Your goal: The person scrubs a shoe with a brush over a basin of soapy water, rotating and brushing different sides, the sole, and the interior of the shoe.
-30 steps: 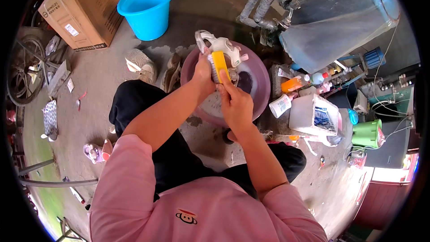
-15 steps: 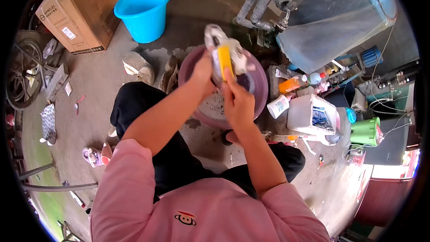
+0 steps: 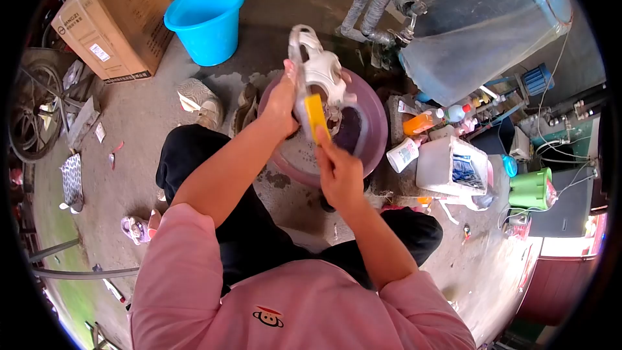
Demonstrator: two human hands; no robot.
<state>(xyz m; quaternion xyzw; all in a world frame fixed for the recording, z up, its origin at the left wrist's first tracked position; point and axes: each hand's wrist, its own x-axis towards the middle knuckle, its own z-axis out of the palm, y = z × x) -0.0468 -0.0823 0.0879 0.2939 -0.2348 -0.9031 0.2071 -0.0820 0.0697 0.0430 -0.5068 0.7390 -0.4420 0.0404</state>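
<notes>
Over the purple basin (image 3: 376, 133) I see a whitish sandal (image 3: 322, 68) with cut-out straps, tilted up with one end pointing away from me. My left hand (image 3: 282, 102) is closed around its sole side. In my right hand (image 3: 341, 172) is a yellow brush (image 3: 316, 116), gripped by its near end, with its far end against the sandal's sole edge. The bristles are hidden from me. Below both hands, the basin holds cloudy, sudsy water and a dark shape I cannot make out.
A blue bucket (image 3: 206, 26) and a cardboard box (image 3: 113, 23) stand at the far left. Other shoes (image 3: 202, 100) sit left of the basin. To the right are a white bottle (image 3: 403, 155), an orange bottle (image 3: 422, 122) and a white foam box (image 3: 440, 167). Wrapped pipes (image 3: 382, 6) rise behind.
The sandal has turned and shows more of its upper. My right hand and the yellow brush have moved down and slightly left, towards me. My left hand has shifted a little left.
</notes>
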